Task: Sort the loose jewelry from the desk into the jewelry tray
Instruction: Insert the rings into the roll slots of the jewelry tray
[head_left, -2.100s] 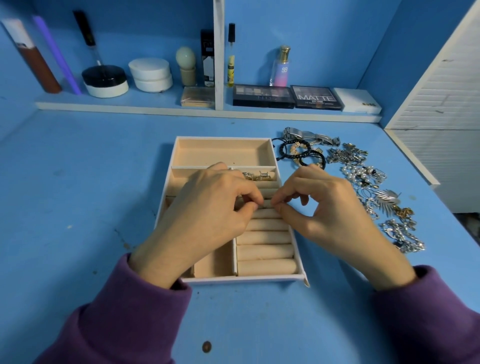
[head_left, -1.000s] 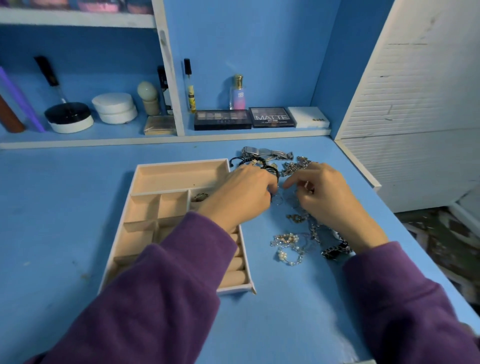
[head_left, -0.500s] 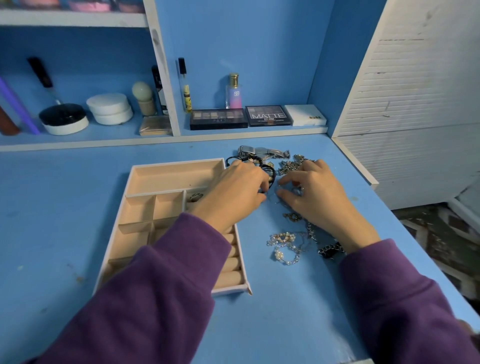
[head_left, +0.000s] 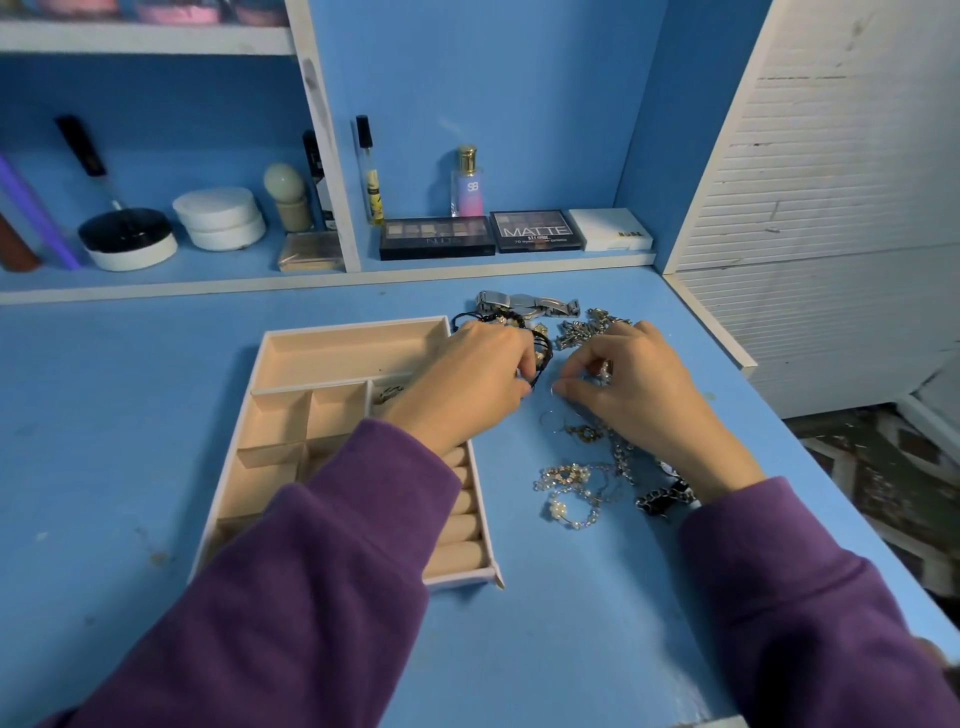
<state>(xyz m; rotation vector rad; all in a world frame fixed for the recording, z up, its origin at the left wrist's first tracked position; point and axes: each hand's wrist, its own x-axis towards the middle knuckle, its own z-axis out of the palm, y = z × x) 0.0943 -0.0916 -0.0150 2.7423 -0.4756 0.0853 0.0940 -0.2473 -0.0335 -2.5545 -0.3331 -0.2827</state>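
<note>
The beige jewelry tray (head_left: 353, 353) with a white rim lies on the blue desk, and a small metal piece (head_left: 389, 393) sits in one middle compartment. To its right is the loose pile: a silver watch (head_left: 524, 304), black cord bracelets (head_left: 541, 345), silver chains (head_left: 582, 330) and a pearl piece (head_left: 566, 493). My left hand (head_left: 467, 384) reaches across the tray's right side, fingers curled on the black cord bracelets. My right hand (head_left: 639, 400) rests in the pile, thumb and fingers pinching a small piece I cannot make out.
A low shelf behind holds makeup palettes (head_left: 436, 236), a perfume bottle (head_left: 467, 182), white jars (head_left: 218, 218) and a brush stand (head_left: 124, 239). A white slatted panel (head_left: 831, 208) bounds the desk on the right. The desk edge drops off at the right front.
Both hands left the tray's ring rolls and moved right to the jewelry pile. In the last half second the fingers of both hands curled in among the pieces.
</note>
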